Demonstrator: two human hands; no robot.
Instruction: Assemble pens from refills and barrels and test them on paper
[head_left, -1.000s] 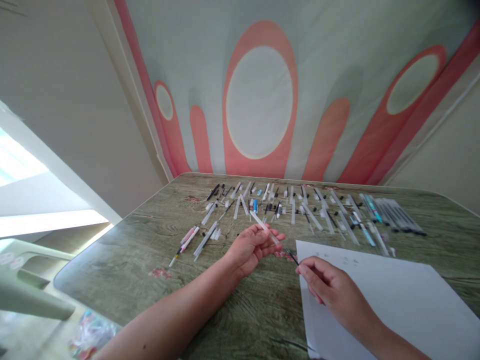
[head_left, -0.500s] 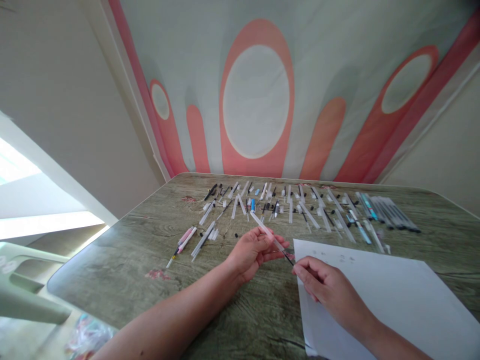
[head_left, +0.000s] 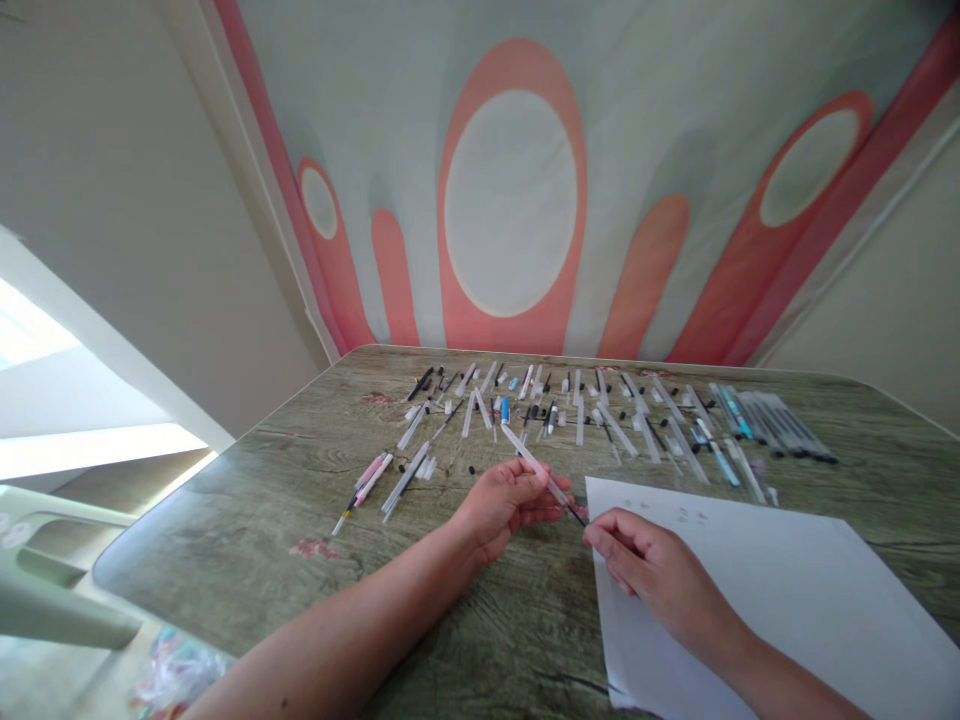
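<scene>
My left hand (head_left: 504, 508) is closed on a clear, whitish pen barrel (head_left: 523, 450), which slants from upper left to lower right over the table. A thin dark refill (head_left: 573, 511) sticks out of its lower end, and the fingertips of my right hand (head_left: 637, 553) pinch the refill's end. My right hand is over the left edge of a white paper sheet (head_left: 765, 600) with small faint marks near its top. Beyond the hands, several barrels, refills and small caps lie spread over the table, with a blue cap (head_left: 505, 410) among them.
The wood-grain table (head_left: 300, 500) reaches back to a patterned wall. Pink and white pen parts (head_left: 369, 479) lie at left. Grouped pens with dark ends (head_left: 795, 428) lie at back right. A pale green stool (head_left: 60, 590) and a plastic bag (head_left: 178, 672) are at lower left.
Both hands keep their grip on the barrel and refill. The refill shows slightly less between them, and my right hand has shifted very slightly left and up.
</scene>
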